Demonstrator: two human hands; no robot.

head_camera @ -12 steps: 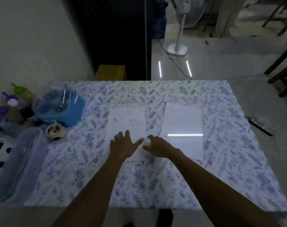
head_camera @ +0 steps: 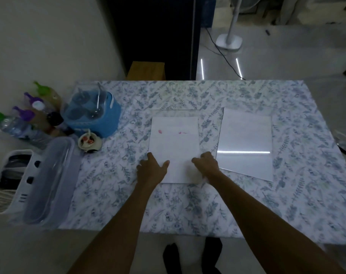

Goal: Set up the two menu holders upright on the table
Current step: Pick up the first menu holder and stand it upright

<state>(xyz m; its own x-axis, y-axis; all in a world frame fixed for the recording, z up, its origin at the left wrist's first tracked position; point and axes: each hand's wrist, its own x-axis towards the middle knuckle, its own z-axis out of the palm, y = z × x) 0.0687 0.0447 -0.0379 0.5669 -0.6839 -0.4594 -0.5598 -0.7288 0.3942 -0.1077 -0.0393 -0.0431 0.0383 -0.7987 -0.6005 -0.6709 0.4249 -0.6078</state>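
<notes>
Two clear menu holders with white sheets lie flat on the floral tablecloth. The left menu holder has small pink marks on its sheet. The right menu holder lies slightly skewed and reflects a strip of light. My left hand rests at the left holder's near left corner, fingers spread, thumb on the sheet. My right hand has its fingers curled at that holder's near right edge, in the gap between the two holders. Whether either hand grips the edge is unclear.
A blue caddy with glasses stands at the table's left, a small condiment dish in front of it. Several bottles and a plastic lidded container sit off the left edge. A fan base stands on the floor beyond.
My hands have spread apart along the left holder's near edge: the left one went to its left corner, the right one to its right corner. Both holders stay flat.
</notes>
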